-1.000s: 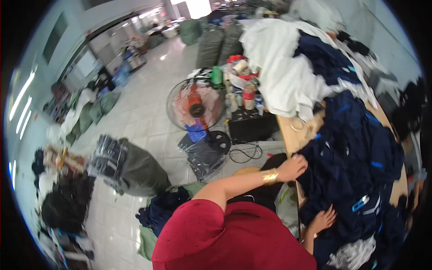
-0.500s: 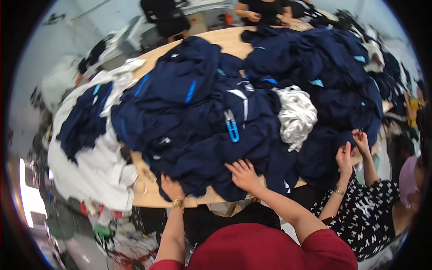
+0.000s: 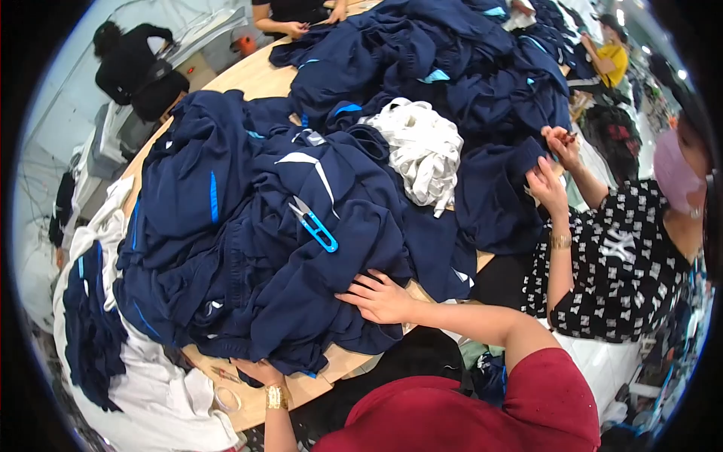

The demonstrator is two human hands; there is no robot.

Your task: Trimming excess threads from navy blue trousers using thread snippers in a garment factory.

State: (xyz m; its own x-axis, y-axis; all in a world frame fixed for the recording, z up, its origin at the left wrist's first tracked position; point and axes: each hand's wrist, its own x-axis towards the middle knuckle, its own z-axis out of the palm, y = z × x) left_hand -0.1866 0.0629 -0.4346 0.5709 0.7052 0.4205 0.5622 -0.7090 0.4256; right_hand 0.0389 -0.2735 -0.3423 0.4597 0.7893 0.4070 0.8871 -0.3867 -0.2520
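Note:
A large heap of navy garments (image 3: 192,143) with blue and white insets covers the table in front of me. My right hand (image 3: 379,297) lies open on the near right of this heap, fingers spread over the cloth. At the heap's near edge rests my left hand (image 3: 258,371), its fingers stretched against the cloth and partly tucked at the fold. Blue-handled thread snips (image 3: 320,232) lie on top of the garments, up and left of my right hand. Beyond them sits a tangled bundle of white strips (image 3: 422,154).
To the right, a co-worker's hands (image 3: 548,184) hold a navy piece. Another person's hands (image 3: 301,29) show at the far side. White cloth (image 3: 162,388) and a roll of tape (image 3: 227,398) lie at the near left. More navy garments (image 3: 407,45) are piled at the back.
The view has swung to the right, so the heap and snips appear further left. My hands stay on the garments; the left one now appears lower, near the table's edge.

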